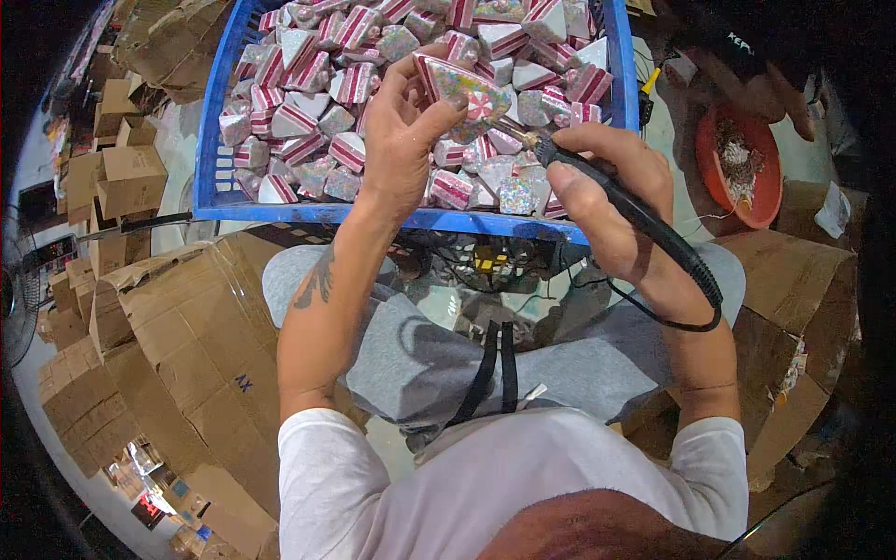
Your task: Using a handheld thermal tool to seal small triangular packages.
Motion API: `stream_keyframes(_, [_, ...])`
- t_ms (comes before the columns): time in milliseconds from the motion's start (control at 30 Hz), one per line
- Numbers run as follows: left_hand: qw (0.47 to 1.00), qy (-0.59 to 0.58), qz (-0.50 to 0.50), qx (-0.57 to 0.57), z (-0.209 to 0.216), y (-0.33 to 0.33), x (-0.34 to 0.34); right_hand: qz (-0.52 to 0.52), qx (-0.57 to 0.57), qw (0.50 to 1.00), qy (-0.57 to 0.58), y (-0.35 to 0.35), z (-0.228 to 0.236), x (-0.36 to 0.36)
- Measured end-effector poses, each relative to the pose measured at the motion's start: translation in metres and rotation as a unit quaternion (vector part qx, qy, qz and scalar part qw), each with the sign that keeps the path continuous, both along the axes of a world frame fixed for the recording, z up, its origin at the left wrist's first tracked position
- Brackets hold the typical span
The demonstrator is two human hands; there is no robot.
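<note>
Cardboard boxes (pixel 131 177) crowd the left of the frame, and a blue crate (pixel 411 218) full of striped, glittery wedges (pixel 308 65) sits ahead of my knees at the top centre. My left hand (pixel 401 131) is curled around one wedge (pixel 462 89), pinching it up over the crate. My right hand (pixel 611 201), at centre right, is closed on a black corded tool (pixel 635 215), its tip touching the wedge. A red bowl (pixel 747 173) of scraps lies at the upper right.
</note>
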State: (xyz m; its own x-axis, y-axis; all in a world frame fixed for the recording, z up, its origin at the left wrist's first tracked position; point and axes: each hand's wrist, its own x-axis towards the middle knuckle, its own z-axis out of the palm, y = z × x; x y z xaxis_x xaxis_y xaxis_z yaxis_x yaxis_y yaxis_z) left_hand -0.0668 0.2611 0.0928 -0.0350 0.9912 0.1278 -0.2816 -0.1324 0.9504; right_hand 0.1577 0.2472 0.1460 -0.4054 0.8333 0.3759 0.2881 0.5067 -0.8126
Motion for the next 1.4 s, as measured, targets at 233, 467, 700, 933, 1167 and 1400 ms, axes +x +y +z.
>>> stream_keyframes(233, [0.996,-0.079,-0.018,-0.035,0.000,-0.002,0.000,-0.016,-0.048,0.999,0.018,-0.004,0.011,0.003])
stream_keyframes(467, [0.992,-0.108,-0.032,-0.063,0.001,-0.002,-0.002,-0.026,-0.007,0.999,0.030,-0.005,0.009,0.006])
stream_keyframes(700, [0.998,0.061,0.025,-0.003,0.012,-0.015,-0.029,-0.038,-0.065,0.994,0.079,-0.007,0.013,0.001])
stream_keyframes(933, [0.525,0.618,0.584,0.022,0.205,-0.224,-0.210,-0.068,-0.081,0.957,0.270,0.020,0.007,0.028])
stream_keyframes(1167, [0.701,0.696,0.114,0.108,0.072,-0.070,-0.057,-0.167,-0.182,0.913,0.325,0.036,0.011,0.024])
stream_keyframes(1400, [0.493,0.707,-0.405,0.306,-0.170,0.050,0.033,-0.141,-0.155,0.942,0.261,0.027,0.026,0.010])
